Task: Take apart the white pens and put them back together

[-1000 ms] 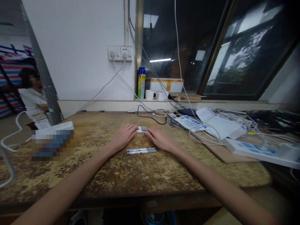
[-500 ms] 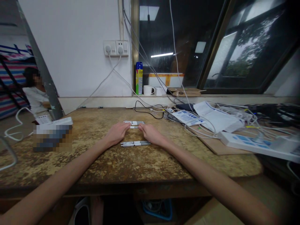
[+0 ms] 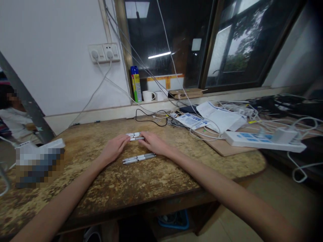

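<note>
On the worn wooden table (image 3: 113, 185), my left hand (image 3: 116, 147) has its fingers closed on the left end of a white-and-grey pen (image 3: 136, 138). My right hand (image 3: 153, 143) grips the same pen near its right end, the fingertips partly hiding it. Just behind it, at least one similar pen (image 3: 133, 134) lies between the hands, its ends covered by my fingers. Closer to me, a pair of matching pens (image 3: 138, 158) rests side by side on the tabletop, untouched, slightly slanted.
A white power strip (image 3: 252, 140), papers (image 3: 219, 116) and tangled cables crowd the right side. Charger blocks (image 3: 54, 144) and a blurred-out item sit at left. Along the sill stand a spray can (image 3: 136, 85) and white mug (image 3: 148, 96). A person (image 3: 12, 116) is at far left.
My view has swung to the right and tilted, so the whole scene sits further left. Both hands stay at the farther pens, and the nearer pair still lies on the table.
</note>
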Demonstrator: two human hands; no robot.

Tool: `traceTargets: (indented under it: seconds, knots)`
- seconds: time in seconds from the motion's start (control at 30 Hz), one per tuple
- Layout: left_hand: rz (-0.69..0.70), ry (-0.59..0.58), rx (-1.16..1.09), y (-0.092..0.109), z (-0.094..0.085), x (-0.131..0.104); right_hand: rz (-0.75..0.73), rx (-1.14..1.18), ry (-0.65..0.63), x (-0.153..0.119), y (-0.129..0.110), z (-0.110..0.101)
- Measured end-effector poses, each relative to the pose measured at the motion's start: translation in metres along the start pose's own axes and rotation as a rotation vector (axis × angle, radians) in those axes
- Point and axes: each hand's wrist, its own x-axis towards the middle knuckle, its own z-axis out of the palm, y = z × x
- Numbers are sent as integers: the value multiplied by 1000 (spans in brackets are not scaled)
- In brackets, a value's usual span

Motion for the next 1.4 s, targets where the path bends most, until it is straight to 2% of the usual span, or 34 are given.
traceTargets:
  seconds: [0.1,0.17,0.27,0.4,0.5,0.57,0.67,0.77,0.9,1.0,1.23,1.3,1.4]
  knots:
    - [-14,13,-61,4,-3,-3,15,68,-2,1,-1,-4]
    - [-52,23,-98,7,0,-6,-2,105,-21,1,1,-5]
    - [-91,23,-143,9,6,-8,-22,173,17,-1,3,-3]
    - [-90,45,-167,10,7,-11,32,285,17,-3,2,2]
    - [-69,12,-182,13,3,-14,81,321,-37,-3,-2,4]
    - [-63,-23,-188,14,0,-16,56,344,-53,-2,-5,3]
    - [-78,-42,-183,17,-2,-18,4,383,1,-3,-9,2]
    - [-80,-65,-201,20,-4,-17,27,423,59,-3,-12,0]
    - [-78,-70,-217,23,-7,-15,100,395,3,-4,-8,0]
    - [-80,-75,-212,23,-7,-16,98,348,-35,-4,-3,3]
    - [-91,-38,-160,19,-1,-17,-30,388,87,-3,3,10]
    - [-88,-44,-151,19,-1,-17,-5,392,78,-4,1,10]
    - [-79,-42,-147,20,-1,-17,84,418,-8,-4,-1,8]
